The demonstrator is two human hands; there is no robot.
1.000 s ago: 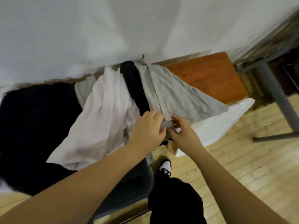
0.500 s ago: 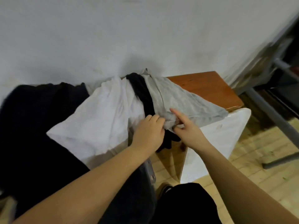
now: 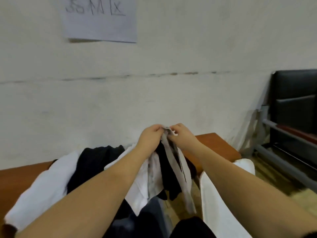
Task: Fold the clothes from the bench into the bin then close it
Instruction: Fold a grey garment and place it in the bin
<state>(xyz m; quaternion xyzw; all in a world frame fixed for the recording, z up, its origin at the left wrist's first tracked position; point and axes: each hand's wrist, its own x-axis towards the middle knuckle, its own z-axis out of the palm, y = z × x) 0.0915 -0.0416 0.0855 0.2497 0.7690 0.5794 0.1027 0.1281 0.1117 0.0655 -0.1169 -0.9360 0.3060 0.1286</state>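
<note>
I have lifted the grey garment well up off the bench; half a second ago its bunched edge sat low against the pile, and now I hold it raised in front of the wall, hanging down in a long narrow drape. My left hand has its fingers curled tight round the top of the cloth, and my right hand pinches the same gathered edge just beside it, the two hands almost touching. A black garment has come up with the grey one and hangs tangled behind it, where before it lay flat across the heap. The white garment that lay spread on the pile now trails under my left forearm, partly drawn up. Farther left a second dark piece and another white piece rest on the bench. My view has tipped upward, so a paper sheet with handwriting shows on the wall, and a black padded seat shows at the right edge. The dark bin sits low in front of me, just below the hanging cloth, with its white lid standing on edge beside it to the right.
</note>
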